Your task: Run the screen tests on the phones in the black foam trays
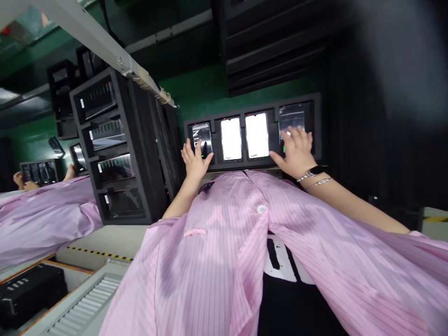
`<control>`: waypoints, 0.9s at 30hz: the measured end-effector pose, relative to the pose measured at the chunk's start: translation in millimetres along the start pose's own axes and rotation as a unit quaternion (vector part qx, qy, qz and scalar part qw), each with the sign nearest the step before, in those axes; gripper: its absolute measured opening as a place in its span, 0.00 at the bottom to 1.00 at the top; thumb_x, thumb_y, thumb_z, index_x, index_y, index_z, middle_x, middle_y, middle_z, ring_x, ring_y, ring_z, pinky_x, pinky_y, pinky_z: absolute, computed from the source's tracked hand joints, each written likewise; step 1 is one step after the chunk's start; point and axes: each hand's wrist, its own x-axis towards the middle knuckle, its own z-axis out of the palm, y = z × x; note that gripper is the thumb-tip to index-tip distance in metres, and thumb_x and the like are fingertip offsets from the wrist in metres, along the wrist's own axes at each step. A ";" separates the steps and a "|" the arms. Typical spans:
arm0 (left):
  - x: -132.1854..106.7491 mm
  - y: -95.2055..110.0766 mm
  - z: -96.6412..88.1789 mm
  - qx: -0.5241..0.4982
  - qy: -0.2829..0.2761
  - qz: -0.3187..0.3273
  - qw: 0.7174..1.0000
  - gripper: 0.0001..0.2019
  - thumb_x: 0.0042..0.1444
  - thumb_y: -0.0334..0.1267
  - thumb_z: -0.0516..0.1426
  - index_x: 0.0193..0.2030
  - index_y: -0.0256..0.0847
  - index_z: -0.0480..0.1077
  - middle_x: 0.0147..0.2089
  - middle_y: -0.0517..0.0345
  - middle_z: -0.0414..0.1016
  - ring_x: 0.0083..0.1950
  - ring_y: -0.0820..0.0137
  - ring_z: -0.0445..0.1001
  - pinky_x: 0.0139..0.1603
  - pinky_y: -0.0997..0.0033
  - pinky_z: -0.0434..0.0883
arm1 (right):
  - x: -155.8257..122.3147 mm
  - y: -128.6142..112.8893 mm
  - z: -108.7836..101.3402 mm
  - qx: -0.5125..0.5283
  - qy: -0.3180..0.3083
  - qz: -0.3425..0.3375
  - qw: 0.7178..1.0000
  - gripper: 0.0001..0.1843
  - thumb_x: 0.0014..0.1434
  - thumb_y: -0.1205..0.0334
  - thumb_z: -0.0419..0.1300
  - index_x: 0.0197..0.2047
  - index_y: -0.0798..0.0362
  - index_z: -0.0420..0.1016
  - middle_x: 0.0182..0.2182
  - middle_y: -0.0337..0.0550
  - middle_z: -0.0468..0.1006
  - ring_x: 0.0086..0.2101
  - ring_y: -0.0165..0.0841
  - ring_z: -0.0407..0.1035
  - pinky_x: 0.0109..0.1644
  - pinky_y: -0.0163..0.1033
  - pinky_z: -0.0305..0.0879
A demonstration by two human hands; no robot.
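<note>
A black foam tray [215,164] lies in front of me with smartphones set in its slots. At its left end, my left hand [196,162] is over a dark-screened smartphone [202,132], fingers spread. Two smartphones with bright white screens, one left [231,139] and one right [256,135], fill the middle slots. My right hand [297,150] spreads its fingers over the lower part of the smartphone [292,114] at the right end, whose screen is dark. Whether the fingertips touch the screens I cannot tell. Neither hand grips anything.
To the left, a stack of black trays [131,140] holds more smartphones. Stacked black trays [276,51] also stand behind on the green bench top [199,88]. A pale metal bar [105,42] crosses overhead. Farther left, a co-worker in a pink sleeve [52,214] handles another tray.
</note>
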 end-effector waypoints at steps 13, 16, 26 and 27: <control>-1.5 48.1 34.8 -0.013 -0.102 0.254 0.962 0.36 0.67 0.63 0.57 0.76 0.48 0.65 0.84 0.43 0.52 0.86 0.46 0.42 0.84 0.34 0.46 | -13.4 -16.9 29.8 0.025 -0.043 -0.046 0.998 0.40 0.71 0.45 0.49 0.75 0.65 0.61 0.73 0.66 0.62 0.75 0.58 0.47 0.78 0.75 0.39; -1.7 46.8 41.1 -0.007 -0.100 0.238 0.966 0.34 0.68 0.61 0.56 0.75 0.46 0.66 0.83 0.42 0.54 0.86 0.46 0.44 0.84 0.35 0.47 | -14.1 -16.3 32.8 0.025 -0.038 -0.051 0.998 0.39 0.72 0.44 0.48 0.75 0.64 0.61 0.72 0.64 0.64 0.75 0.57 0.48 0.78 0.73 0.39; -2.3 46.7 45.2 -0.016 -0.086 0.219 0.972 0.36 0.67 0.63 0.57 0.75 0.46 0.66 0.82 0.44 0.56 0.86 0.45 0.44 0.85 0.36 0.45 | -14.5 -18.5 40.4 0.018 -0.011 -0.038 0.999 0.42 0.72 0.41 0.46 0.76 0.66 0.59 0.71 0.63 0.65 0.75 0.54 0.50 0.80 0.68 0.39; -2.2 47.3 45.1 -0.014 -0.085 0.216 0.972 0.37 0.66 0.63 0.58 0.75 0.47 0.66 0.83 0.45 0.55 0.86 0.45 0.43 0.84 0.35 0.44 | -14.2 -19.1 40.7 0.019 -0.010 -0.033 0.999 0.43 0.71 0.41 0.46 0.76 0.65 0.58 0.71 0.63 0.66 0.75 0.54 0.50 0.80 0.68 0.39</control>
